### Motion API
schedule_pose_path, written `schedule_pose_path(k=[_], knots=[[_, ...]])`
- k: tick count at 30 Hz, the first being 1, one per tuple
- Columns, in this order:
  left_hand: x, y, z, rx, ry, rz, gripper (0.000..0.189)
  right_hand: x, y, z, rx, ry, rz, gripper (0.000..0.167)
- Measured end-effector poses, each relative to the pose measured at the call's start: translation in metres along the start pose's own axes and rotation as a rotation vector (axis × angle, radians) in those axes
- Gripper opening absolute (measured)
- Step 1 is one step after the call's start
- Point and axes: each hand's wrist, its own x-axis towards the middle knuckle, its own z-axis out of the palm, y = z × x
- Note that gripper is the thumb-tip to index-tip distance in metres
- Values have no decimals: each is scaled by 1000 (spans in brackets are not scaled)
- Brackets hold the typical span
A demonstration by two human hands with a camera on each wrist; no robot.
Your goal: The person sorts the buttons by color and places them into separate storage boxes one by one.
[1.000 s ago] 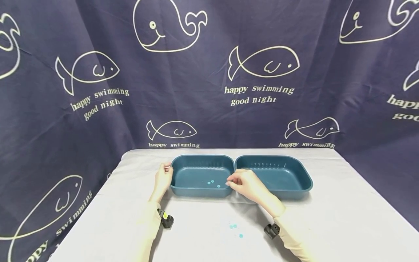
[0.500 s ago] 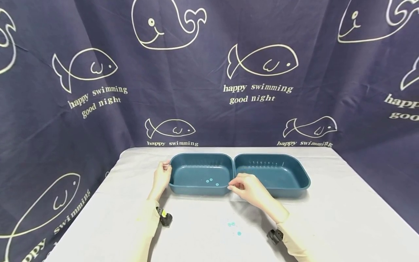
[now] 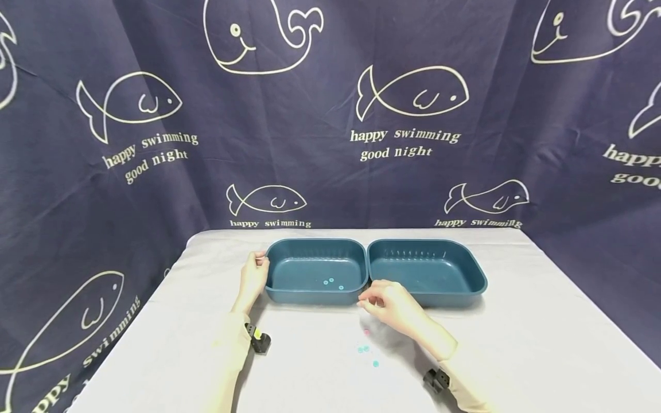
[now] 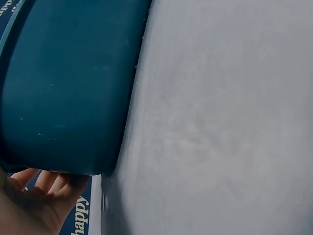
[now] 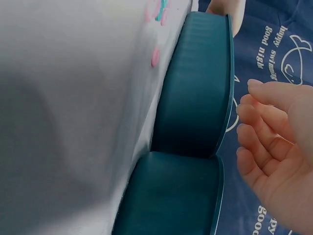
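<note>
My left hand (image 3: 253, 277) holds the left end of a dark teal plastic bin (image 3: 312, 296). In the left wrist view its fingers (image 4: 51, 186) lie against the bin's end wall. Several small light-blue discs, like buttons (image 3: 341, 288), lie on that bin's floor. My right hand (image 3: 393, 306) hovers in front of where the two bins meet, thumb near the loosely curled fingers. Nothing shows between its fingers in the right wrist view. On the white cloth below it lie a pink disc (image 3: 366, 331) and several blue discs (image 3: 375, 363).
A second teal bin (image 3: 449, 299) stands end to end with the first, on the right. The white-covered table (image 3: 516, 344) reaches back to a dark blue curtain (image 3: 330, 132) printed with fish. Both wrists carry small black cameras, the right one (image 3: 436, 380) close over the cloth.
My right hand has drawn back from over the left bin's front right corner towards me. A pink disc now shows on the cloth. The left hand stays at its bin; the view tilts slightly.
</note>
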Motion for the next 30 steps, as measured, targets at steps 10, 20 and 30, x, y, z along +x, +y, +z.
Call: schedule_pose_path(k=[10,20,30], knots=[[3,-1,-1,-14,-18,-12,30,-13,-2,4,11,-18,-44,4],[2,-2,0,-24,-7,-10,28,-21,-1,9,73,0,-113,5],[3,-2,0,-9,-14,-9,30,-24,-4,7,59,-108,-110,6]])
